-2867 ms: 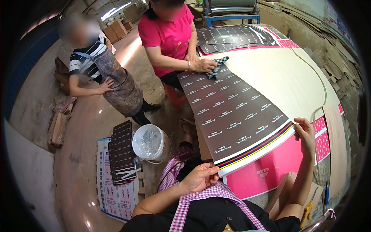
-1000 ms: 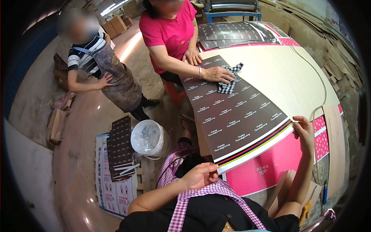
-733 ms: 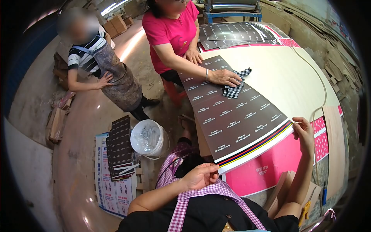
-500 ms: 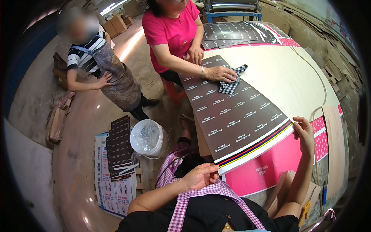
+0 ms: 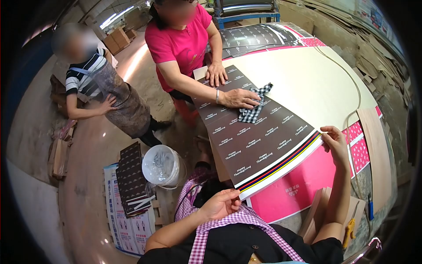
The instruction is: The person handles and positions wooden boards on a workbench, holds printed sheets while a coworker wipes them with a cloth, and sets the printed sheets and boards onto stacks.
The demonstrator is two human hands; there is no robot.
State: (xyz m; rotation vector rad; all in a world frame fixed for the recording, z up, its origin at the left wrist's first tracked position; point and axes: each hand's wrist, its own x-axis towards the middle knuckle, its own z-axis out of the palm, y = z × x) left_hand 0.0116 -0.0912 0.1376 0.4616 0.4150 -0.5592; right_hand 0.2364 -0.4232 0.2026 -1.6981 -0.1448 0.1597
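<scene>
A brown sheet printed with white lettering (image 5: 255, 132) lies across the cream board (image 5: 307, 83), with a striped, white-bordered edge nearest me. My left hand (image 5: 222, 204) pinches the sheet's near left corner between thumb and fingers. At the near right corner, my right hand (image 5: 335, 143) pinches the same edge. Between my hands the edge reaches over a pink sheet (image 5: 290, 189). Farther up, a co-worker's hand presses a black-and-white checked cloth (image 5: 252, 113) on the brown sheet, and that person's other hand rests near its far left edge.
Left of the table stand a white bucket (image 5: 161, 164) and a stack of printed sheets (image 5: 132, 180). Another person in an apron (image 5: 121, 101) stands beyond. Wood strips (image 5: 378, 154), a blue-handled tool (image 5: 371, 210) and a yellow-handled tool (image 5: 350, 233) are at the right.
The view has shifted, moving the scene slightly left in the picture. Since the earliest frame, the co-worker's cloth has moved down the sheet towards me. Both my hands keep their hold on the corners.
</scene>
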